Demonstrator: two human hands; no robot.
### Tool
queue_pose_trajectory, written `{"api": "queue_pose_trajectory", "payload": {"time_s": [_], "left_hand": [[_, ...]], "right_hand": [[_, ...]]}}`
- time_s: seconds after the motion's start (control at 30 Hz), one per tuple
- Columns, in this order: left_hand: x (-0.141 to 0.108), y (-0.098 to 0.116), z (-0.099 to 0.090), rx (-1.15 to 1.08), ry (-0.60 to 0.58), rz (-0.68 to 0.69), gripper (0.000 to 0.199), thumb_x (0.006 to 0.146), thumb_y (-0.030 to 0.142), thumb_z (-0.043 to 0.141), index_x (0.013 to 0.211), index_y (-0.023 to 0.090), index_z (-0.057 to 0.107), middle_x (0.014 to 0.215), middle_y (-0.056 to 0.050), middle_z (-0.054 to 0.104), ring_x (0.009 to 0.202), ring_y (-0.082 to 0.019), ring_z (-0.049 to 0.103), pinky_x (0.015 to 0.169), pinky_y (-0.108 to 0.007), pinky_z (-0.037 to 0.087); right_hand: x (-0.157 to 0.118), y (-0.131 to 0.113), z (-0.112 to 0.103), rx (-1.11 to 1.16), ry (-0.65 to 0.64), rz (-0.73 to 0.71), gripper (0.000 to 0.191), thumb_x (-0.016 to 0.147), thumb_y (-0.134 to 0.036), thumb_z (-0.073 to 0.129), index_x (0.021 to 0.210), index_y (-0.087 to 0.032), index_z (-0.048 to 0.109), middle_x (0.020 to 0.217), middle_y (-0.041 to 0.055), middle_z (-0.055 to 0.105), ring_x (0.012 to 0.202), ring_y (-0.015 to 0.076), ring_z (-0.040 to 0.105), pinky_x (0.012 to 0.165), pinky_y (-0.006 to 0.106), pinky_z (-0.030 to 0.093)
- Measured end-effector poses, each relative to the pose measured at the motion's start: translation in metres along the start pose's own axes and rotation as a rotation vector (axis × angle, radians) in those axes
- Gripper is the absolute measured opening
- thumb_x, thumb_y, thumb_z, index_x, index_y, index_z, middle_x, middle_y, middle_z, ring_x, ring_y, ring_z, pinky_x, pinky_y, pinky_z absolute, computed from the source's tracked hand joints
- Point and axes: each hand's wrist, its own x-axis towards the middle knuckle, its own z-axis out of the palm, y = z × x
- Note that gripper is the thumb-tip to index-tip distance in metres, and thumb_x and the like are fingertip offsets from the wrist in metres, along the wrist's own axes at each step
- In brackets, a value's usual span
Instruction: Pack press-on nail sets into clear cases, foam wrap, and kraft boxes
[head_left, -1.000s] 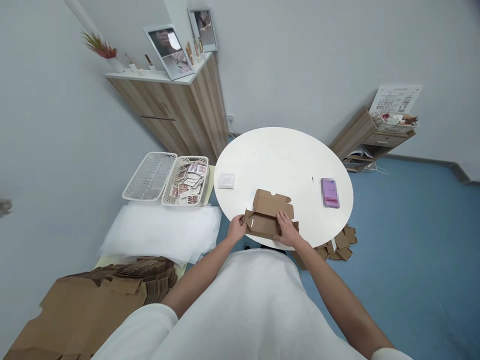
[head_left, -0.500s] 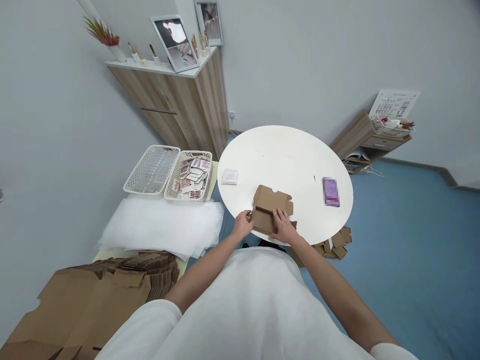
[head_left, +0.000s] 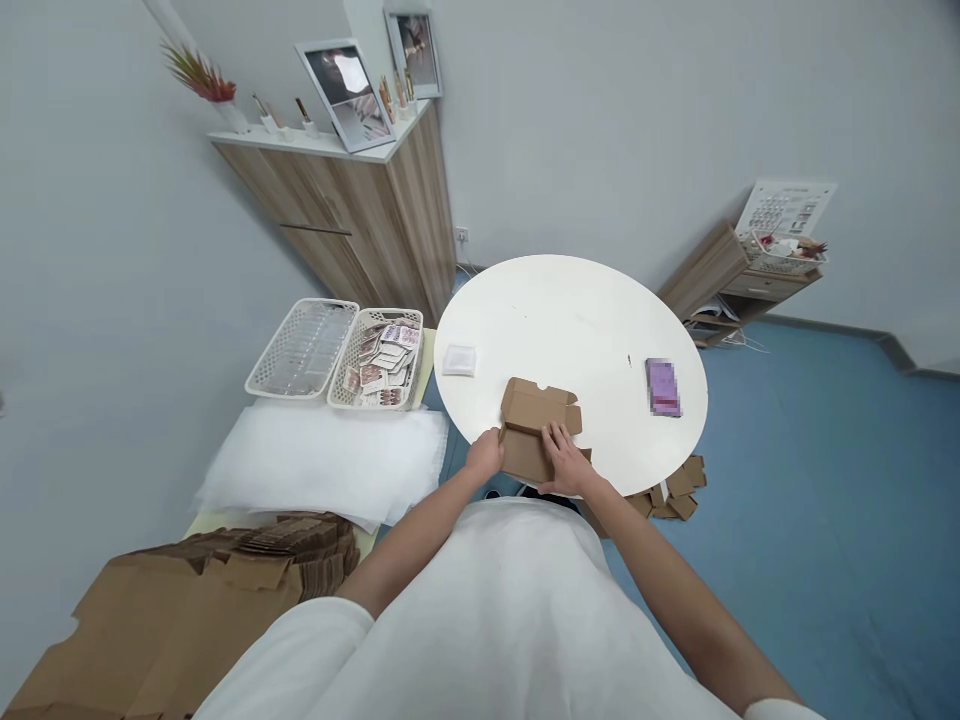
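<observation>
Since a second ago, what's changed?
The left end of the box has come inward and looks folded up; the white mark inside no longer shows. The left hand moved slightly right with that end; the right hand moved slightly left. Both hands still touch the box. Purple pack and pale packet stayed put on the table.

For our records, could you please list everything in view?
Cardboard box: 1, brown, table front
Round table: 1, white, centre
Pixelated item: 1, purple, table right
Packet: 1, whitish, table left
Baskets: 3, white, left and right
Cards: many, multicoloured, in basket
Sheets: several, white, left
Cardboard pieces: many, brown, left and floor
Cabinet: 1, brown, left
Picture frames: 2, pale, cabinet top
Shelf: 1, brown, right
Chart: 1, white, right
Left hand: 1, bare, box's left
Right hand: 1, bare, on box
</observation>
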Motion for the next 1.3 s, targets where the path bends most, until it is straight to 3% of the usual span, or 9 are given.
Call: {"api": "queue_pose_trajectory", "payload": {"time_s": [0.2, 0.3, 0.4, 0.57, 0.7, 0.8, 0.9, 1.0, 1.3], "left_hand": [[-0.005, 0.002, 0.0, 0.042, 0.007, -0.001, 0.03, 0.083, 0.023, 0.036, 0.11, 0.017, 0.048, 0.107, -0.01, 0.058, 0.097, -0.022, 0.055, 0.076, -0.032, 0.042], [-0.01, -0.001, -0.01, -0.017, 0.0, 0.134, 0.062, 0.077, 0.042, 0.048, 0.131, 0.019, 0.027, 0.12, -0.011, 0.049, 0.105, -0.023, 0.051, 0.079, -0.031, 0.042], [-0.012, -0.001, -0.022, 0.043, -0.098, 0.24, 0.104, 0.054, 0.056, 0.066, 0.137, 0.024, 0.011, 0.122, -0.011, 0.046, 0.105, -0.028, 0.051, 0.078, -0.032, 0.042], [-0.008, 0.005, -0.026, 0.129, -0.159, 0.234, 0.113, 0.046, 0.057, 0.069, 0.138, 0.028, 0.01, 0.116, -0.009, 0.048, 0.102, -0.029, 0.053, 0.078, -0.032, 0.042], [-0.006, 0.006, -0.021, 0.086, -0.16, 0.23, 0.111, 0.049, 0.057, 0.068, 0.137, 0.03, 0.007, 0.116, -0.009, 0.047, 0.103, -0.028, 0.052, 0.077, -0.032, 0.042], [-0.005, 0.008, -0.02, 0.065, -0.183, 0.207, 0.113, 0.048, 0.057, 0.068, 0.138, 0.03, 0.004, 0.117, -0.009, 0.046, 0.102, -0.028, 0.052, 0.076, -0.032, 0.042], [-0.004, 0.012, -0.018, 0.054, -0.194, 0.191, 0.114, 0.048, 0.056, 0.069, 0.138, 0.03, 0.002, 0.116, -0.009, 0.045, 0.1, -0.028, 0.053, 0.075, -0.033, 0.043], [-0.003, 0.015, -0.017, 0.037, -0.2, 0.185, 0.114, 0.049, 0.056, 0.069, 0.138, 0.03, 0.002, 0.117, -0.01, 0.045, 0.099, -0.028, 0.053, 0.074, -0.032, 0.043], [-0.008, 0.014, -0.008, 0.029, -0.138, 0.189, 0.111, 0.05, 0.057, 0.068, 0.138, 0.029, 0.006, 0.112, -0.009, 0.047, 0.093, -0.028, 0.056, 0.068, -0.03, 0.043]], "right_hand": [[-0.001, 0.002, 0.002, 0.005, 0.018, 0.026, 0.124, 0.049, -0.055, 0.069, 0.139, -0.015, -0.006, 0.146, 0.0153, -0.007, 0.133, 0.0328, -0.007, 0.105, 0.046, 0.013], [0.001, 0.007, -0.002, 0.002, -0.006, 0.021, 0.122, 0.049, -0.053, 0.07, 0.139, -0.016, -0.004, 0.146, 0.0152, -0.006, 0.133, 0.0328, -0.005, 0.104, 0.047, 0.014], [0.002, 0.009, -0.007, 0.006, -0.021, -0.008, 0.122, 0.048, -0.051, 0.071, 0.139, -0.017, -0.002, 0.146, 0.014, -0.002, 0.133, 0.0321, -0.004, 0.104, 0.047, 0.014], [-0.01, 0.011, -0.011, 0.11, 0.145, 0.043, 0.115, 0.049, -0.055, 0.07, 0.139, -0.021, 0.008, 0.147, 0.0098, -0.001, 0.133, 0.0308, -0.006, 0.106, 0.05, 0.005], [-0.035, 0.027, -0.004, 0.576, 0.435, 0.405, 0.095, 0.064, -0.063, 0.053, 0.139, -0.02, 0.012, 0.147, 0.0097, 0.007, 0.134, 0.0281, 0.008, 0.105, 0.045, 0.018], [-0.047, 0.041, 0.004, 1.118, 0.453, 0.638, 0.082, 0.07, -0.063, 0.046, 0.136, -0.023, 0.021, 0.138, 0.0093, 0.033, 0.121, 0.0249, 0.039, 0.091, 0.036, 0.04], [-0.048, 0.045, 0.006, 1.376, 0.431, 0.64, 0.067, 0.07, -0.06, 0.049, 0.125, -0.025, 0.039, 0.121, 0.0064, 0.053, 0.102, 0.0214, 0.055, 0.076, 0.031, 0.047], [-0.041, 0.04, 0.004, 1.33, 0.412, 0.602, 0.054, 0.069, -0.055, 0.052, 0.113, -0.024, 0.051, 0.111, 0.0055, 0.059, 0.091, 0.0195, 0.058, 0.069, 0.03, 0.046], [-0.023, 0.028, 0.001, 0.766, 0.413, 0.641, 0.025, 0.065, -0.038, 0.056, 0.083, -0.02, 0.055, 0.067, 0.0001, 0.059, 0.067, 0.0163, 0.054, 0.06, 0.027, 0.039]]}}
